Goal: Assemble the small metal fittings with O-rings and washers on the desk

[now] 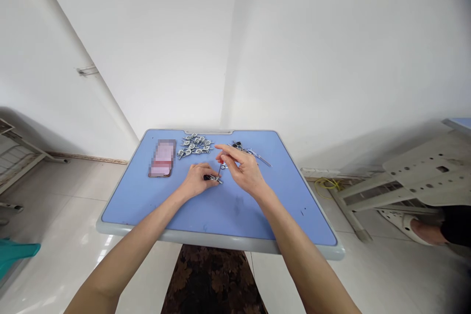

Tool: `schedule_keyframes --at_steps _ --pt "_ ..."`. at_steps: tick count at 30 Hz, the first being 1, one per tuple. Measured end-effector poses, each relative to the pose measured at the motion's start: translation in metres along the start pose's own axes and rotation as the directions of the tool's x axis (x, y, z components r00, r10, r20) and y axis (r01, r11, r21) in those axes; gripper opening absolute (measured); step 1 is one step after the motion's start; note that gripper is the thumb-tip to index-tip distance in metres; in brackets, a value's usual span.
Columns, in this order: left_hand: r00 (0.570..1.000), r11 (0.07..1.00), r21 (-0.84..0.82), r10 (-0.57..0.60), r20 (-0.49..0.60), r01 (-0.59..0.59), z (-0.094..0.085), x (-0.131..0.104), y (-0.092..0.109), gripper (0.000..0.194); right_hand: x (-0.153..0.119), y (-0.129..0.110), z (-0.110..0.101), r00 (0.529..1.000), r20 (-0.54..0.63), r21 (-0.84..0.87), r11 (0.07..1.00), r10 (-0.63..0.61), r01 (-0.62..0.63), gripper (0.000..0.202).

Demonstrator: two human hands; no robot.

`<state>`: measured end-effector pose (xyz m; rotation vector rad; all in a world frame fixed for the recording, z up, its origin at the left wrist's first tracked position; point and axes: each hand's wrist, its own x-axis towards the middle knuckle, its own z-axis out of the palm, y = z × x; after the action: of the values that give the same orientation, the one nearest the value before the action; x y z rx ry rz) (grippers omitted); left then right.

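Low over the blue tabletop, my left hand (196, 180) pinches a small metal part with a black piece (212, 178). My right hand (241, 167) is closed around a small screwdriver with a red handle (220, 161). Its thin shaft points down at the metal part, and the tip's exact contact is too small to make out. Just beyond my left hand lies a pile of silver metal parts (195, 144). Partly hidden behind my right hand are black and silver pieces (238, 145) and some thin metal rods (260, 157).
A phone (162, 158) with a blurred screen lies at the left of the blue table (279, 206). The white wall (176, 49) stands behind it. To the right are a metal-framed desk (412, 171), a yellow cable (328, 184) and another person's foot (427, 232). A teal stool (16, 255) shows at left.
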<state>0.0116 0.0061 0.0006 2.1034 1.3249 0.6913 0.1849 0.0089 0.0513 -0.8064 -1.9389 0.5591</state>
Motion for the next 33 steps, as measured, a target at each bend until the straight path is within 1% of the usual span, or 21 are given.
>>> schedule_keyframes --at_steps 3,9,14,20,23,26,28,31,33 --pt "1.0 1.0 -0.008 0.002 -0.005 -0.002 0.001 0.0 -0.001 0.021 0.001 -0.002 0.003 0.999 -0.034 -0.019 1.0 0.0 -0.001 0.03" --pt "1.0 1.0 0.014 -0.015 0.001 0.015 0.001 0.001 -0.001 0.017 0.003 -0.003 0.006 0.99 -0.137 -0.107 0.993 0.037 -0.052 0.026" --pt "1.0 1.0 0.004 -0.012 -0.008 0.012 0.001 0.001 -0.001 0.016 0.003 -0.001 0.007 0.985 -0.169 -0.165 0.985 0.031 -0.059 0.021" --pt "1.0 1.0 0.003 -0.003 -0.01 0.003 0.001 0.0 -0.001 0.016 0.002 -0.001 0.011 0.967 -0.252 -0.202 0.976 0.025 -0.078 0.009" --pt "1.0 1.0 0.003 0.003 -0.019 -0.003 0.002 0.001 -0.003 0.016 0.002 0.002 0.011 0.967 -0.253 -0.228 0.97 0.02 -0.08 0.011" --pt "0.999 1.0 0.006 0.004 -0.035 -0.004 0.002 0.001 -0.002 0.016 0.002 0.007 0.009 0.966 -0.258 -0.254 0.963 0.023 -0.091 0.016" --pt "0.999 1.0 0.016 0.006 -0.041 -0.005 0.003 0.001 0.001 0.016 0.002 0.011 0.006 0.966 -0.256 -0.315 0.948 -0.038 -0.046 0.021" --pt "0.999 0.999 0.036 0.008 -0.043 -0.007 0.003 0.003 0.003 0.019 0.002 0.018 0.005 0.966 -0.228 -0.35 0.936 -0.118 0.032 0.022" --pt "1.0 0.998 0.065 0.006 -0.028 -0.004 0.002 0.006 0.002 0.021 0.003 0.021 0.005 0.973 -0.2 -0.312 0.949 -0.114 0.047 0.026"
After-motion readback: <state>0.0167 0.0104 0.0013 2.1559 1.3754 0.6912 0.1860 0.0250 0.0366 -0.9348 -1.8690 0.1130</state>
